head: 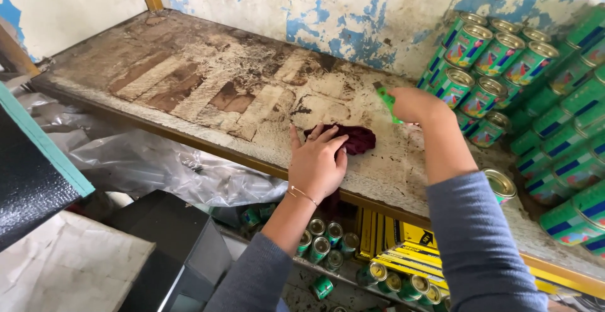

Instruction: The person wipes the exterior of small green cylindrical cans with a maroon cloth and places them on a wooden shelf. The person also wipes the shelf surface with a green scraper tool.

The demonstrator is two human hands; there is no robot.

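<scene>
Right now the left hand lies flat on a dark red cloth, fingers spread, pressing it onto the stained wooden shelf close to its front edge. The right hand is curled shut around a small green object, likely a spray bottle, held just above the shelf behind the cloth. Judging by this, wiping of the dirty board is in hand: wetting with one hand, rubbing with the other. A further stroke would call for firm downward pressure and a sweep that stops short of the edge, since part of the cloth already hangs over it. Open room lies to the left, where the board is bare up to the peeling wall. To the right, stacked green tins crowd in near the right hand, limiting sweeps there.
</scene>
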